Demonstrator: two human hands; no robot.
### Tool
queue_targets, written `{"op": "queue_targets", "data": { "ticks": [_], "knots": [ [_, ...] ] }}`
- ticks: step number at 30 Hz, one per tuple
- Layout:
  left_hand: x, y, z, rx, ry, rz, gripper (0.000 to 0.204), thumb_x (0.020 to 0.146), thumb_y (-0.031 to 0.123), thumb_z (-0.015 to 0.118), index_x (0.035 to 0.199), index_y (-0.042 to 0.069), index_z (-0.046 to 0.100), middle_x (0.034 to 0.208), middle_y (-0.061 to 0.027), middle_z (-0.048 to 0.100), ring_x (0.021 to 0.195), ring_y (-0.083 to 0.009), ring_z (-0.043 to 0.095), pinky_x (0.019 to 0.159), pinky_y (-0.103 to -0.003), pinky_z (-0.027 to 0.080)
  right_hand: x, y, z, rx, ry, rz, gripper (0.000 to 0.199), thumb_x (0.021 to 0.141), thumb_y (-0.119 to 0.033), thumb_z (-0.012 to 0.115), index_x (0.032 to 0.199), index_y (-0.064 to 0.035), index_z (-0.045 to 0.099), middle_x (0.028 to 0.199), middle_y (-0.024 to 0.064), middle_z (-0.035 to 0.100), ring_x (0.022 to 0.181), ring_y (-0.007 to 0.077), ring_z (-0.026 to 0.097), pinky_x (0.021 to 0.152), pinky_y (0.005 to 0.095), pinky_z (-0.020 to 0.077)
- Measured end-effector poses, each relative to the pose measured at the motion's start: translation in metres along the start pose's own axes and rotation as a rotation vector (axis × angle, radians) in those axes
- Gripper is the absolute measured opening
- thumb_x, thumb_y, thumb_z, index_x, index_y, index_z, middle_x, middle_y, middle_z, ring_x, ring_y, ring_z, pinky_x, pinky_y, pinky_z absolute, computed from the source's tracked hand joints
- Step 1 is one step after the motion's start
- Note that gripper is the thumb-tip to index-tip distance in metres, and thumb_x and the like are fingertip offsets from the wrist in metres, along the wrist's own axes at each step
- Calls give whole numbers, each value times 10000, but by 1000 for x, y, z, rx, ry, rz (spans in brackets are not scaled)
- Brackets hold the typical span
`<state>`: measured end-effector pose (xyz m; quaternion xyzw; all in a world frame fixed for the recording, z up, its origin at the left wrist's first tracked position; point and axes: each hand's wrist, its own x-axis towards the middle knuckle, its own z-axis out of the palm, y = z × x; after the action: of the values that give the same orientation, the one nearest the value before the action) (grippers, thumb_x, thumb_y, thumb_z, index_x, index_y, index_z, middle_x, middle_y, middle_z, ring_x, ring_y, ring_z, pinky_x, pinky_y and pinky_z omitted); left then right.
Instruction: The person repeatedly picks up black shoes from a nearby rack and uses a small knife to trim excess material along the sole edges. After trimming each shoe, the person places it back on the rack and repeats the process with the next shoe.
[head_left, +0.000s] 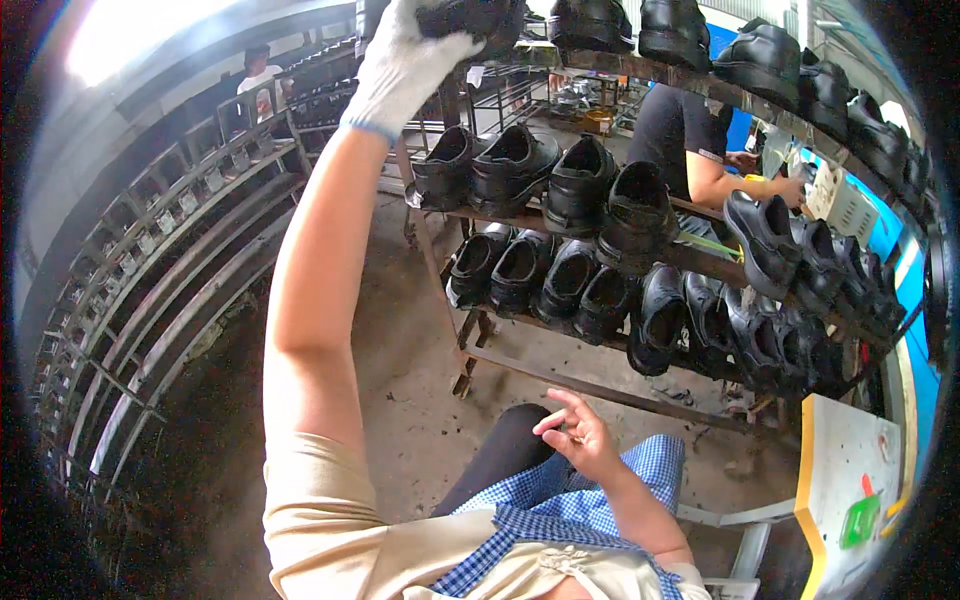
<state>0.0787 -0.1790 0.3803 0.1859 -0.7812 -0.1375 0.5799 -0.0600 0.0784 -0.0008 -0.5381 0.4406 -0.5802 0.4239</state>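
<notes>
My left hand (405,75), in a white knit glove with a blue cuff, reaches up to the top of the rack. Its fingers are around a black shoe (490,22), partly cut off by the upper edge of the view. Bare and held low in front of my blue checked apron (655,465), my right hand (580,432) has its fingers apart and holds nothing. Black shoes such as this one (580,185) stand in rows on the shelves ahead, heels mostly toward me.
A metal shoe rack (590,385) spans ahead and to the right. Another long rack (180,340) curves along the left. Behind the shoes, a co-worker's arm (735,180) shows. At lower right is a white panel (850,470) with yellow edging and a green item (860,520).
</notes>
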Motion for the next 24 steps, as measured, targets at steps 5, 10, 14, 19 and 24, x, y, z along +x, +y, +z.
{"op": "queue_targets", "data": {
  "ticks": [5, 10, 14, 19, 24],
  "knots": [
    [20, -6, 29, 200, 156, 2, 620, 785, 127, 687, 1364, 122, 464, 1211, -154, 622, 1122, -234, 600, 950, -319, 473, 1, 6, -3, 125, -11, 6, 600, 927, -205, 686, 1419, -34, 387, 990, 92, 673, 974, 157, 634, 906, 303, 485],
    [34, -35, 28, -21, 250, 302, 659, 753, 25, 711, 1359, 117, 469, 1205, -166, 588, 1099, -302, 590, 962, -379, 473, -9, 23, -12, 171, 41, 16, 577, 931, -186, 678, 1408, -22, 397, 967, 78, 670, 945, 151, 638, 900, 299, 480],
    [26, -65, 17, 559, 859, 541, 730, 694, 131, 817, 1342, 144, 480, 1238, -139, 539, 1088, -324, 561, 942, -408, 481, -17, 30, -24, 159, 130, 43, 534, 934, -172, 669, 1383, -23, 423, 934, 66, 668, 919, 147, 638, 893, 291, 471],
    [28, -142, -7, 130, 402, -198, 962, 676, 347, 842, 1443, 30, 355, 1221, -160, 628, 1097, -257, 610, 962, -343, 460, -15, 34, -15, 200, 80, 83, 390, 947, -188, 651, 1284, -29, 535, 878, 40, 658, 850, 131, 632, 846, 286, 477],
    [16, -138, -18, 184, 497, -108, 897, 662, 369, 838, 1366, 16, 409, 1229, -176, 608, 1107, -247, 602, 953, -332, 469, -15, 30, -7, 125, 60, 86, 281, 985, -212, 595, 1193, -23, 606, 825, 27, 654, 792, 121, 626, 783, 286, 488]
  ]
}}
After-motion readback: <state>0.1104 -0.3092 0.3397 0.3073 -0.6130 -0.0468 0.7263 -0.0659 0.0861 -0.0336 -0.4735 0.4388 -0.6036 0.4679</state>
